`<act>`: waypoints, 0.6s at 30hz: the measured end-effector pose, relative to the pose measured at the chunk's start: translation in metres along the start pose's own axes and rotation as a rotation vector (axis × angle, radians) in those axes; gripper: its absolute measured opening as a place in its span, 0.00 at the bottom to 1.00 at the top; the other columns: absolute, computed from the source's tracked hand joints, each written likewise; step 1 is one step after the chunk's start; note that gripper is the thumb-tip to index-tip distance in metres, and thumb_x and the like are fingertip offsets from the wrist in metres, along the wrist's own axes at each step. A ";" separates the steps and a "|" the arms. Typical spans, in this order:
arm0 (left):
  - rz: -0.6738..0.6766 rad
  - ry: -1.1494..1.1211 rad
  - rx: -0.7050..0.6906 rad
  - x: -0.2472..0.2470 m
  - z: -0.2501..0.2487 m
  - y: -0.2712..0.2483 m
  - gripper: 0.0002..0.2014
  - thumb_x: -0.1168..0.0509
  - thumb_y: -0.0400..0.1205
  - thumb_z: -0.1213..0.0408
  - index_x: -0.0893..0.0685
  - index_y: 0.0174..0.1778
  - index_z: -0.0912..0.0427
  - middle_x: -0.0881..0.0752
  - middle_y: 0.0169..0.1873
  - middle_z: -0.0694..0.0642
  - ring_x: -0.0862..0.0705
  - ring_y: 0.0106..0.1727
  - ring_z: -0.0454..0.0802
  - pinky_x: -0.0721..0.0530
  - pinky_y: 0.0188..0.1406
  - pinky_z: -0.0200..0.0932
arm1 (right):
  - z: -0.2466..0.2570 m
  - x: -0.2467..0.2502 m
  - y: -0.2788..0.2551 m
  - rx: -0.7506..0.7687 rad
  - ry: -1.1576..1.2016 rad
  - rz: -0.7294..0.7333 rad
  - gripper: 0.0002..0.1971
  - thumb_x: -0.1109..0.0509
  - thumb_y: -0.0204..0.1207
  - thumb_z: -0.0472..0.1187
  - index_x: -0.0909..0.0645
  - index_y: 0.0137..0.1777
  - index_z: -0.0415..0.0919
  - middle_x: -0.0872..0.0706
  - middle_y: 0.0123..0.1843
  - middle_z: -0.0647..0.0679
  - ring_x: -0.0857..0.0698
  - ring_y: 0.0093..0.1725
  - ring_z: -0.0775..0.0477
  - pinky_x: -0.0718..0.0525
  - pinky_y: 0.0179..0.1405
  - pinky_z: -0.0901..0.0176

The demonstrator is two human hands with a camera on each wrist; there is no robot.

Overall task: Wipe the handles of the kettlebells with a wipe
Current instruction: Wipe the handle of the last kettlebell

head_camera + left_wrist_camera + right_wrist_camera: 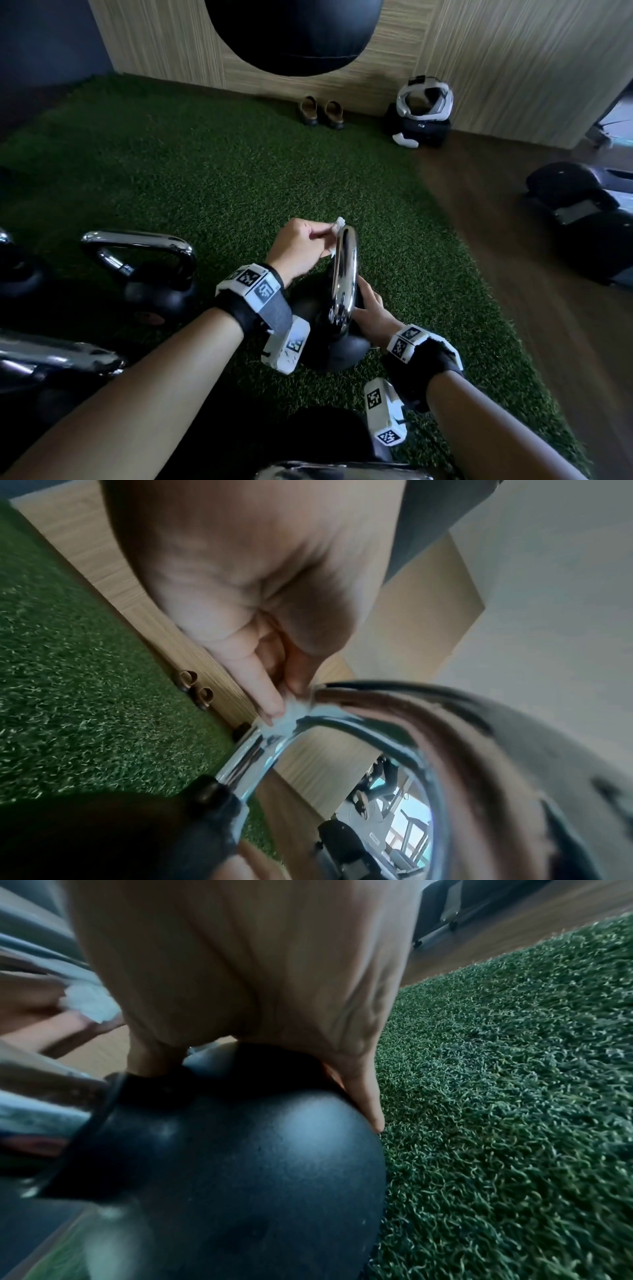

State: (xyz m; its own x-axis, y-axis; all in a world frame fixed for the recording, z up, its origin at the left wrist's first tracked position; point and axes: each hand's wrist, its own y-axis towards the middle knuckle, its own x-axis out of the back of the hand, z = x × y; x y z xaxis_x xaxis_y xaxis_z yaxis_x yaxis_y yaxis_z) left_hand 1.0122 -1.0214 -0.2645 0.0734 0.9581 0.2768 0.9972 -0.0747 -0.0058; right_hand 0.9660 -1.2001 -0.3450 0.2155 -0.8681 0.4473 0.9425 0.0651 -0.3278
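A black kettlebell stands on green turf, its chrome handle seen edge-on in the head view. My left hand pinches a small white wipe against the top of that handle. In the left wrist view the fingers press the wipe onto the handle's curve. My right hand grips the kettlebell's round body beside the handle's base. The right wrist view shows that hand on the ball, thumb down one side; the wipe appears at the left.
Several more chrome-handled kettlebells stand to the left and close below. A black punching bag hangs ahead. Sandals and a headset lie by the wood wall. Wooden floor and a black machine lie to the right.
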 end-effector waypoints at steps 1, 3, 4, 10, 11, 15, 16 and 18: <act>0.001 -0.066 0.003 0.001 -0.001 -0.002 0.04 0.21 0.78 0.51 0.06 0.45 0.34 0.04 0.48 0.47 0.06 0.56 0.54 0.11 0.65 0.64 | 0.001 0.000 -0.001 -0.002 -0.003 -0.002 0.42 0.20 0.73 0.51 0.36 0.86 0.58 0.36 0.83 0.38 0.28 0.78 0.39 0.28 0.82 0.41; 0.021 -0.154 0.037 0.003 -0.002 -0.006 0.08 0.18 0.71 0.44 0.05 0.44 0.34 0.04 0.49 0.49 0.07 0.59 0.58 0.13 0.68 0.68 | 0.003 0.000 -0.004 -0.003 -0.027 -0.004 0.54 0.23 0.58 0.64 0.36 0.87 0.56 0.35 0.83 0.41 0.29 0.78 0.40 0.31 0.79 0.50; 0.033 -0.165 0.048 0.004 -0.003 -0.007 0.11 0.18 0.69 0.41 0.05 0.45 0.33 0.04 0.49 0.50 0.08 0.61 0.60 0.14 0.68 0.68 | 0.003 0.000 -0.004 -0.003 -0.024 -0.001 0.58 0.27 0.51 0.68 0.36 0.87 0.56 0.34 0.83 0.41 0.29 0.78 0.40 0.31 0.78 0.50; 0.045 -0.372 -0.004 0.007 -0.008 -0.042 0.11 0.28 0.83 0.75 0.08 0.57 0.58 0.05 0.52 0.57 0.07 0.53 0.50 0.07 0.55 0.44 | 0.002 0.001 -0.003 -0.013 -0.015 0.009 0.48 0.22 0.68 0.57 0.39 0.88 0.55 0.38 0.85 0.39 0.33 0.80 0.40 0.32 0.78 0.49; 0.059 -0.401 -0.020 0.007 -0.006 -0.045 0.11 0.28 0.82 0.76 0.08 0.57 0.59 0.05 0.51 0.57 0.07 0.52 0.51 0.07 0.54 0.42 | 0.002 0.002 -0.004 -0.013 -0.017 0.010 0.49 0.24 0.65 0.58 0.39 0.88 0.55 0.38 0.84 0.39 0.32 0.80 0.40 0.31 0.78 0.49; 0.067 -0.477 0.056 0.010 -0.011 -0.045 0.10 0.28 0.83 0.76 0.08 0.57 0.62 0.05 0.47 0.58 0.07 0.48 0.48 0.07 0.50 0.39 | 0.005 0.001 -0.007 -0.002 0.006 -0.003 0.47 0.23 0.68 0.55 0.38 0.87 0.55 0.38 0.84 0.39 0.33 0.70 0.49 0.34 0.70 0.59; 0.079 -0.477 0.063 0.010 -0.010 -0.047 0.11 0.27 0.81 0.75 0.08 0.58 0.63 0.05 0.48 0.59 0.07 0.48 0.48 0.08 0.50 0.39 | 0.006 0.001 -0.007 0.002 0.009 -0.009 0.48 0.25 0.65 0.57 0.38 0.87 0.56 0.37 0.84 0.40 0.33 0.69 0.50 0.35 0.69 0.61; 0.130 -0.517 0.099 0.014 -0.004 -0.058 0.15 0.24 0.76 0.73 0.08 0.59 0.66 0.05 0.51 0.62 0.06 0.47 0.51 0.07 0.50 0.40 | 0.006 0.000 -0.008 0.000 -0.008 -0.005 0.49 0.27 0.63 0.57 0.39 0.88 0.56 0.38 0.85 0.40 0.33 0.71 0.48 0.35 0.68 0.61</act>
State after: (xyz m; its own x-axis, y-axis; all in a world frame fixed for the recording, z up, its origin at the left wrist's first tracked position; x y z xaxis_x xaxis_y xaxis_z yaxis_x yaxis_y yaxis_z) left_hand 0.9554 -1.0043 -0.2564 0.1687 0.9557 -0.2412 0.9743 -0.1987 -0.1060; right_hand 0.9597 -1.1976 -0.3374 0.2131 -0.8644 0.4555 0.9434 0.0607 -0.3261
